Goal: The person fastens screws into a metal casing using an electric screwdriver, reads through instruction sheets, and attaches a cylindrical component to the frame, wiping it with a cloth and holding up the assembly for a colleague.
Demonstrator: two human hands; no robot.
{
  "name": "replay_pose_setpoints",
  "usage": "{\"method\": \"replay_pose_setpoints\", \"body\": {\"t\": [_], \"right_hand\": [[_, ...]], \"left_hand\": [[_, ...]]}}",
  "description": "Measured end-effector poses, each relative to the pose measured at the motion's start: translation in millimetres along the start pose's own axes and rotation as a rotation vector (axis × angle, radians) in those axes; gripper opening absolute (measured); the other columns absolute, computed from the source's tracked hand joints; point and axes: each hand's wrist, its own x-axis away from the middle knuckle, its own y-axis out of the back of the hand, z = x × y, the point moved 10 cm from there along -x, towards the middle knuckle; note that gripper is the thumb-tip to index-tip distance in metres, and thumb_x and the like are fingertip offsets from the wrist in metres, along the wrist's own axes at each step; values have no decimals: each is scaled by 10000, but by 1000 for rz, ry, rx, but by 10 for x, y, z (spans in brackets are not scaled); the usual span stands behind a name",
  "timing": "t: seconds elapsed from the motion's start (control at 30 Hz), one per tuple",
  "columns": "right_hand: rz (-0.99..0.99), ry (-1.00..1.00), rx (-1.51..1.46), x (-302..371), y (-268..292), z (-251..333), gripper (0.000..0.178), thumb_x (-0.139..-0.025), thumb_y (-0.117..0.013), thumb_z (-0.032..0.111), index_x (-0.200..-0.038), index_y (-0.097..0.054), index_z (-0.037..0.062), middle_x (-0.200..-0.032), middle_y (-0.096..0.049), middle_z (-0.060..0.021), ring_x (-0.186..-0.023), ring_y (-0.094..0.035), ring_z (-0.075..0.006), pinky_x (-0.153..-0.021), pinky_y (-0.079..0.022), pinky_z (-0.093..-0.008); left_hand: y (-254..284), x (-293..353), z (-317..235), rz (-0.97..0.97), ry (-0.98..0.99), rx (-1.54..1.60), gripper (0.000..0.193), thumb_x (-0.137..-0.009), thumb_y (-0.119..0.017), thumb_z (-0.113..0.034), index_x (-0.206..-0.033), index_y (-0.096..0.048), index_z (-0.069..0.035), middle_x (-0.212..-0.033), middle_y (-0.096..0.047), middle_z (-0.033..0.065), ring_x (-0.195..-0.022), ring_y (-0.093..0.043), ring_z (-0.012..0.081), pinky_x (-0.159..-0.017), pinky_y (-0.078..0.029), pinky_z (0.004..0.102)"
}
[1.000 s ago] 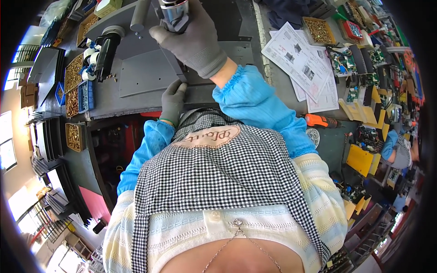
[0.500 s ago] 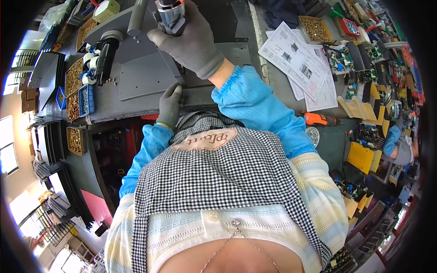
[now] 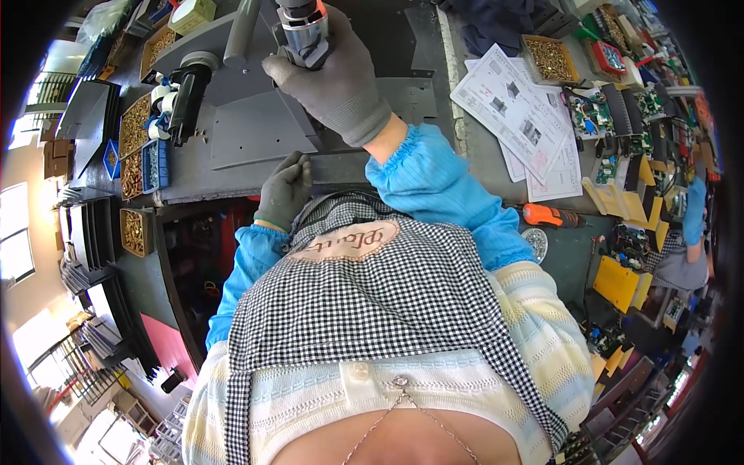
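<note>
My right hand (image 3: pixel 337 85), in a grey knit glove, is closed around a tool with a shiny metal cylinder (image 3: pixel 304 35) and a black upper part, cut off by the top edge. It hovers over dark grey sheet-metal parts on the bench. My left hand (image 3: pixel 285 191), gloved alike, rests at the bench's front edge with its fingers curled together. Whatever they hold, if anything, is hidden. Just beyond it lies a flat grey metal plate (image 3: pixel 252 133) with small holes. A grey rod (image 3: pixel 242 35) stands left of the tool.
A black cylindrical tool (image 3: pixel 186 101) lies left, beside wooden boxes of brass-coloured fasteners (image 3: pixel 133 128) and a blue bin (image 3: pixel 156 164). Printed drawing sheets (image 3: pixel 515 108) lie right, with an orange-handled tool (image 3: pixel 546 215) below. Circuit boards and a co-worker's blue sleeve (image 3: pixel 695 209) are farther right.
My left hand has drawn back slightly from the metal plate toward me, its fingers curling more. My right hand still grips the tool. The whole view has shifted a little.
</note>
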Motion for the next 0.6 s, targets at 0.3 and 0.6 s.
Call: {"method": "replay_pose_setpoints", "body": {"t": [0.3,0.6], "right_hand": [[32,-55,11,22,-18,13,539,-760,-837,203,-1227,-603,69,-1052,-704,-120,-937,-714,-273,-864,-574,-376],[31,-4,57,34,0,45,515,-795,-851,166,-1233,-596,75,-1029,-723,-50,-900,-714,-157,-824,-585,-322]], "left_hand": [[-35,-87,-28,-7,15,40,447,-1047,-447,22,-1492,-427,57,-1346,-591,212,-1136,-642,287,-980,-582,333],[-180,-55,-41,4,-5,4,449,-1046,-428,41,-1492,-397,87,-1374,-561,237,-1224,-608,327,-1037,-560,351]]}}
